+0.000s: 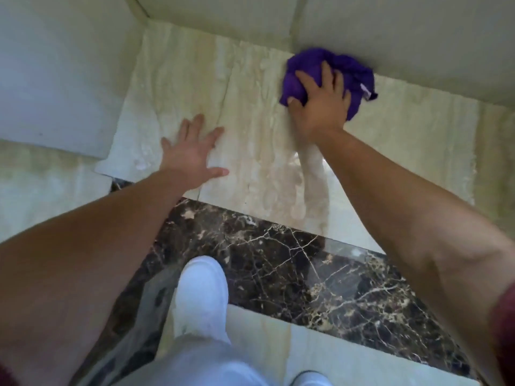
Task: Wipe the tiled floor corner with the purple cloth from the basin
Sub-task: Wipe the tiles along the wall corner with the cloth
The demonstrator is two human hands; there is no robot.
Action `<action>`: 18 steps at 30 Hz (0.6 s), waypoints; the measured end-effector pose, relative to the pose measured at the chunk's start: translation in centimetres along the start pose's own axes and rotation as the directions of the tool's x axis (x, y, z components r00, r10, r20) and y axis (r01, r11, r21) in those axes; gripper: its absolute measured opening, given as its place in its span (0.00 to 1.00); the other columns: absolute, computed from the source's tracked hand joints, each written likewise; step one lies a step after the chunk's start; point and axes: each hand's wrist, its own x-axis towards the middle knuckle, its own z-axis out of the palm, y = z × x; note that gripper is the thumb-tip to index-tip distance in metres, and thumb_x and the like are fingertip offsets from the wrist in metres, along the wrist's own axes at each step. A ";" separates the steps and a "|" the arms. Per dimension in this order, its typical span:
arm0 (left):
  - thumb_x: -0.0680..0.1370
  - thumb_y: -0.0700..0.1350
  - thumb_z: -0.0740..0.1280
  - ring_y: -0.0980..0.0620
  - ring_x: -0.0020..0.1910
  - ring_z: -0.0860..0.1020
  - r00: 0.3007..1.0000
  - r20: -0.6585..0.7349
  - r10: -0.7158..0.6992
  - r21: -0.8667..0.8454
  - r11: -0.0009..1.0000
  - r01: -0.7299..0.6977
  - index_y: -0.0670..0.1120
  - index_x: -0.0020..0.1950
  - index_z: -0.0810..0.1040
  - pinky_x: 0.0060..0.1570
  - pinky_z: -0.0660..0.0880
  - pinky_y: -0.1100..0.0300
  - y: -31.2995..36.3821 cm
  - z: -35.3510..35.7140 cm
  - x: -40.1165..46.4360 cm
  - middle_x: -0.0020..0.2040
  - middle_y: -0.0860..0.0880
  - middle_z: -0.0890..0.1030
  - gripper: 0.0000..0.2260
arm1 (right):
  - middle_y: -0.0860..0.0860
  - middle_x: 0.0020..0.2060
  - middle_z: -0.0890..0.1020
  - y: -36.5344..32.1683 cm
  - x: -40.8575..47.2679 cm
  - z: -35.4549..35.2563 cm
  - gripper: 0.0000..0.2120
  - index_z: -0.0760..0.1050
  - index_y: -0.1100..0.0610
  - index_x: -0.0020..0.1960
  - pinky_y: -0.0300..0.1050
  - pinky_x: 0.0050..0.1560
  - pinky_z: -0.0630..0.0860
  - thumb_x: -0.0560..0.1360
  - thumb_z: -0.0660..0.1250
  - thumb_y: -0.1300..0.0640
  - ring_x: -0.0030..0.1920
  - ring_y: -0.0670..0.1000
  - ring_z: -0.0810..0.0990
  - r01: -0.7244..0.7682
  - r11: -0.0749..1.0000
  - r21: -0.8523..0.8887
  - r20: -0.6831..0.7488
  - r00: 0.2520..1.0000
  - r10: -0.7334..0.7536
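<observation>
Cream, streaked stone-look floor tiles (250,112) fill the centre and upper part of the frame, w/ pale wall tiles (418,32) rising along the top and upper right, and another pale wall face at upper left. Dark brown marble-veined border strip (278,260) runs diagonally across the lower middle. White shoe and pale trouser leg (200,296) sit at bottom centre on that strip.

Person's left hand (192,151) lies at centre left, palm down on the cream tile, fingers spread open and flat, holding nothing; it looks like a brace for body weight. Right hand (320,104) is at upper right of centre, fingers splayed and curled down over the crumpled purple cloth (315,65), pressing and gripping it against the floor.

Cloth sits right where floor meets the upper-right wall, touching the wall's base, well right of the actual corner at top centre-left. It's bunched into a lump, so no clear pointing end; its longer span runs approx. along the wall line, lower right to upper left. Small pale tag shows at its right edge.

Step in hand, by the look of it: wiping along the wall edge; wet smears show below the wrist. Next move prob. calls for sweeping the cloth left along the wall into the corner, keeping downward pressure.
</observation>
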 end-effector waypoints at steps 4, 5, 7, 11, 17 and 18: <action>0.75 0.67 0.67 0.42 0.82 0.38 0.991 0.029 -0.130 -0.024 0.991 0.130 0.61 0.82 0.45 0.76 0.49 0.29 -5.7 0.5 -3.4 0.84 0.50 0.36 0.44 | 0.53 0.82 0.50 -7.7 2.0 1.9 0.30 0.58 0.39 0.79 0.66 0.78 0.49 0.79 0.60 0.40 0.81 0.62 0.47 0.055 0.998 -0.017 0.121 0.991 -0.053; 0.74 0.69 0.67 0.41 0.82 0.38 0.987 0.058 -0.152 -0.048 0.987 0.155 0.61 0.82 0.43 0.76 0.49 0.30 -6.5 0.9 -3.8 0.83 0.50 0.35 0.45 | 0.53 0.82 0.49 -8.9 2.5 2.3 0.30 0.57 0.39 0.79 0.66 0.78 0.48 0.79 0.60 0.40 0.81 0.62 0.47 0.102 0.994 -0.041 0.152 0.984 -0.095; 0.72 0.71 0.66 0.40 0.82 0.36 0.984 0.081 -0.159 -0.105 0.980 0.167 0.61 0.82 0.39 0.76 0.47 0.30 -7.3 2.0 -3.9 0.83 0.49 0.33 0.49 | 0.53 0.82 0.48 -10.2 3.8 2.7 0.30 0.55 0.39 0.79 0.66 0.78 0.49 0.79 0.59 0.40 0.81 0.63 0.47 0.208 0.974 -0.094 0.208 0.961 -0.185; 0.72 0.72 0.65 0.40 0.81 0.32 0.990 0.067 -0.125 -0.167 0.977 0.134 0.61 0.81 0.36 0.76 0.44 0.28 -7.7 3.1 -3.7 0.82 0.48 0.30 0.50 | 0.54 0.82 0.48 -11.7 4.2 3.2 0.31 0.55 0.39 0.79 0.65 0.78 0.50 0.79 0.59 0.39 0.81 0.63 0.47 0.224 0.962 -0.156 0.208 0.960 -0.189; 0.72 0.72 0.64 0.39 0.79 0.30 0.991 0.074 -0.110 -0.175 0.977 0.122 0.62 0.80 0.33 0.75 0.42 0.27 -7.9 3.3 -3.2 0.80 0.47 0.27 0.50 | 0.53 0.82 0.47 -16.8 5.9 3.8 0.31 0.55 0.39 0.79 0.63 0.78 0.48 0.78 0.60 0.39 0.81 0.61 0.47 0.388 0.909 -0.151 0.280 0.899 -0.337; 0.72 0.72 0.64 0.39 0.79 0.30 0.991 0.080 -0.110 -0.175 0.977 0.123 0.61 0.80 0.32 0.75 0.43 0.27 -8.0 3.4 -3.2 0.80 0.47 0.27 0.50 | 0.53 0.82 0.46 -17.9 6.1 4.2 0.31 0.55 0.39 0.79 0.63 0.78 0.48 0.79 0.60 0.39 0.81 0.61 0.46 0.411 0.899 -0.153 0.293 0.888 -0.356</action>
